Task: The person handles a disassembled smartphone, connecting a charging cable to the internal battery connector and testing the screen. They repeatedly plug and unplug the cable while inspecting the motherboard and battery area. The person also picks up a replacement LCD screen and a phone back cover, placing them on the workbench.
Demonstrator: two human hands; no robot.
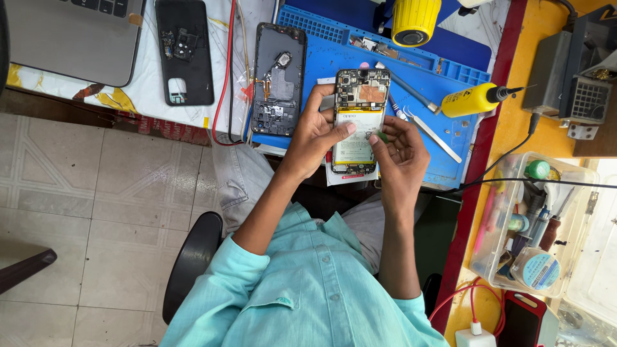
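Head view shows the left hand (313, 132) wrapped around an opened phone (357, 122), holding it up above the blue mat (334, 61). Right hand (400, 154) pinches a small green tool (382, 136) against the phone's battery, fingers curled tight.

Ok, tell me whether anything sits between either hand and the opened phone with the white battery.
Nothing visible does. The left hand already grips the opened black phone with the white battery by its left edge, thumb across the battery. The right hand touches its lower right side, pinching a small green item.
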